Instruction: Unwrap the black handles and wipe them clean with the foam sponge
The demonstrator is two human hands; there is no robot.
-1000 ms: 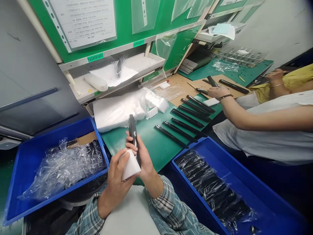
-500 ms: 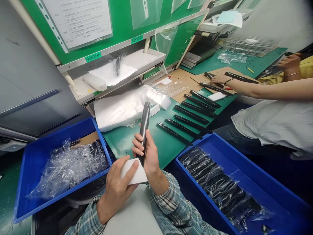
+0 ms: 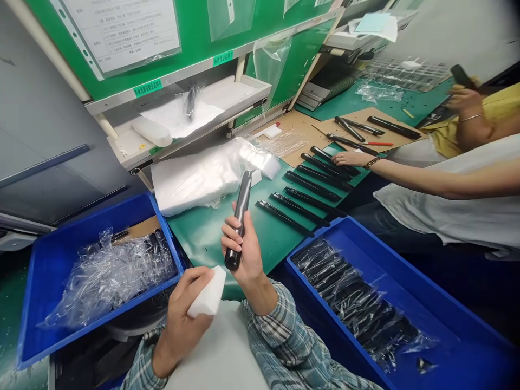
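My right hand (image 3: 244, 252) grips a long glossy black part (image 3: 239, 216), held upright over the green mat (image 3: 203, 233), its lower end showing below my fingers. My left hand (image 3: 184, 314) is closed on a white sponge block (image 3: 208, 292), held just left of and below the part, apart from it. Both sleeves are plaid. Several more black parts (image 3: 303, 203) lie in a row on the mat to the right.
A blue bin (image 3: 52, 254) with plastic-bagged parts stands at the left, another blue bin (image 3: 406, 281) of bagged black parts at the right. White foam sheets (image 3: 195, 179) lie behind. A co-worker's hand (image 3: 349, 158) rests on the row of parts; another person sits further right.
My left hand has pulled the sponge away from the black part, down and to the left. My right hand has raised the part slightly. The co-worker's hand moved onto the row of parts.
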